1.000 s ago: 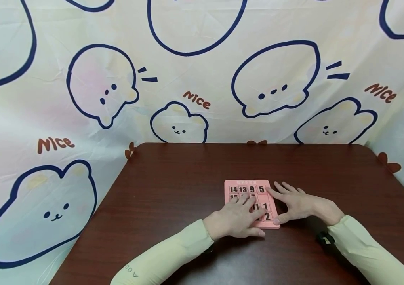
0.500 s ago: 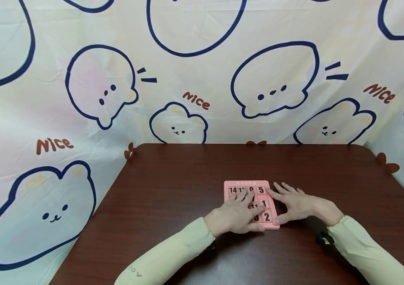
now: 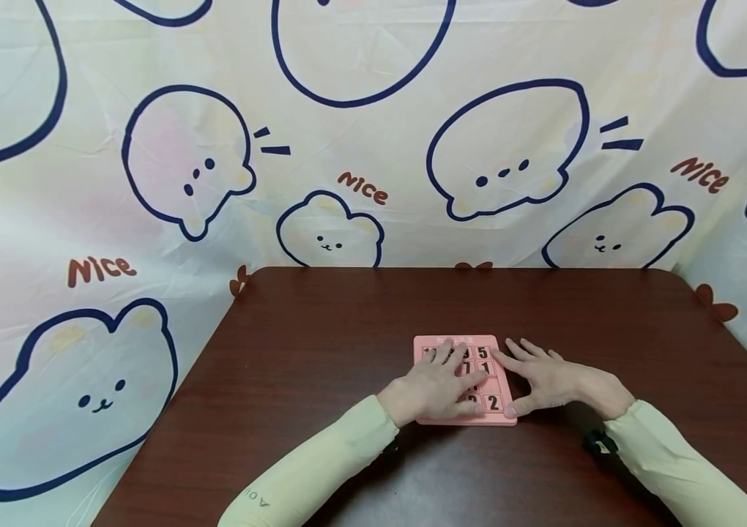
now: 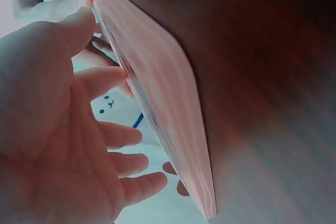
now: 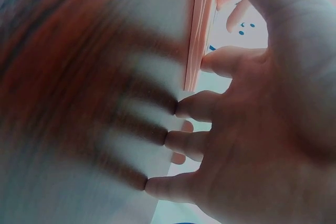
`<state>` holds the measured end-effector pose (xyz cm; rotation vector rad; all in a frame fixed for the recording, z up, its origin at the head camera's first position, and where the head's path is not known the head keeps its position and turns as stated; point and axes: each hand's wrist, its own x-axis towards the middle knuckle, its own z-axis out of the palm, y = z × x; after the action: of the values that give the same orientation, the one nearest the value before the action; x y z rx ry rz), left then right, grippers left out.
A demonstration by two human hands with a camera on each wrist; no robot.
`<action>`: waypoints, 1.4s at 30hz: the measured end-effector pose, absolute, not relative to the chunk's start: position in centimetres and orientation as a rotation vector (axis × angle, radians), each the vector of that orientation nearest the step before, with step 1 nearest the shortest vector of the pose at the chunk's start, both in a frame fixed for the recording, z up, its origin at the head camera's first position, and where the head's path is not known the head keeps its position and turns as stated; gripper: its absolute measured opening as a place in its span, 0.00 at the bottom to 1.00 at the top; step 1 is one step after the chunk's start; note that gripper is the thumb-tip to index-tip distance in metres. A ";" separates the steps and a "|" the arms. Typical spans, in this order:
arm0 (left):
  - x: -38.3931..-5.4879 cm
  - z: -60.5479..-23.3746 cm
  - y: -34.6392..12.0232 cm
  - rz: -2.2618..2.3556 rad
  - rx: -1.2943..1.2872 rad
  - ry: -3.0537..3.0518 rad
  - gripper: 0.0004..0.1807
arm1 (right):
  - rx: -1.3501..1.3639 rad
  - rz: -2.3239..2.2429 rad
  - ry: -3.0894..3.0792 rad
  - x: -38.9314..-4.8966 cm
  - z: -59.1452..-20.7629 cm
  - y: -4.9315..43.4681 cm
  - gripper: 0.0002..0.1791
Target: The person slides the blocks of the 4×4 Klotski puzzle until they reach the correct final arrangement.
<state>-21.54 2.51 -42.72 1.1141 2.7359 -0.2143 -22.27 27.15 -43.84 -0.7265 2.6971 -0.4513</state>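
Over the pink puzzle point(image 3: 487, 366) on the desk point(image 3: 321, 329), left hand point(image 3: 436, 388) is kinda spread, index touching; right hand point(image 3: 543, 377) is spread too, touching the puzzle's right edge.

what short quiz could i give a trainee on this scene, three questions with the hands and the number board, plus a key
1. Fill in: the right hand touches the ____ side of the board, as the head camera sees it.
2. True or false: the left hand is spread over the board, which lies flat on the table.
3. Multiple choice: in the head view, the top-right tile reads: A) 2, B) 5, C) 9.

Key: 1. right; 2. true; 3. B.
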 end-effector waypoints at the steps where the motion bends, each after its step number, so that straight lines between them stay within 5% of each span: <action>1: -21.4 -42.7 2.5 -0.214 1.131 2.732 0.35 | -0.718 -0.446 2.690 -22.1 -43.5 27.0 0.60; 22: -17.0 -41.5 2.0 -0.229 1.263 2.691 0.38 | -0.650 -0.375 2.698 -22.0 -43.0 26.6 0.61; 42: -17.6 -42.1 1.9 -0.207 1.209 2.682 0.35 | -0.623 -0.367 2.681 -22.0 -42.9 26.4 0.60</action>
<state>-17.57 1.85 -42.12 1.2087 2.6821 -0.2073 -21.98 26.41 -42.91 -0.6225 2.6814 -0.3668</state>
